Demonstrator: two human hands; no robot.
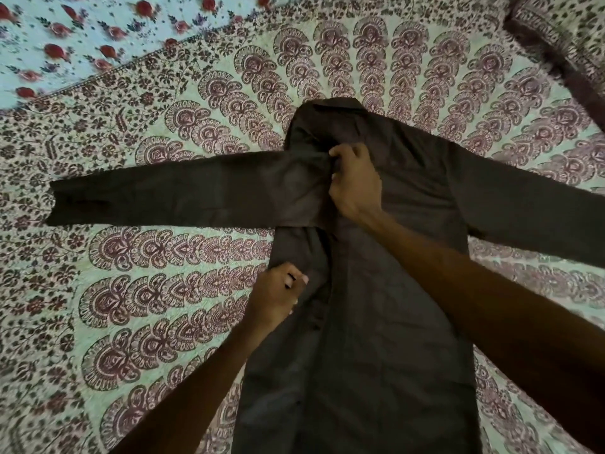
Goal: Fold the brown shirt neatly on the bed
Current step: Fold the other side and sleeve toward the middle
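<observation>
The brown shirt [386,290] is lying flat and lengthwise on the patterned bedspread [147,290], collar [337,104] pointing away from the camera and hem running out of view at the bottom edge. Both sleeves are stretching outward: the left sleeve [163,194] is extending straight toward the left edge, the right sleeve [537,204] is angling toward the right edge. The shirt's left side panel is lying folded inward over the body. The right hand [355,181] is reaching across and pinching a bunched fold of fabric at the left shoulder seam, fingers curled closed on the cloth. The left hand [278,294] is gripping the folded left edge lower down, fingers closed on it. A floral sheet [65,37] is showing at the upper left; a pillow [556,34] is sitting at the upper right.
</observation>
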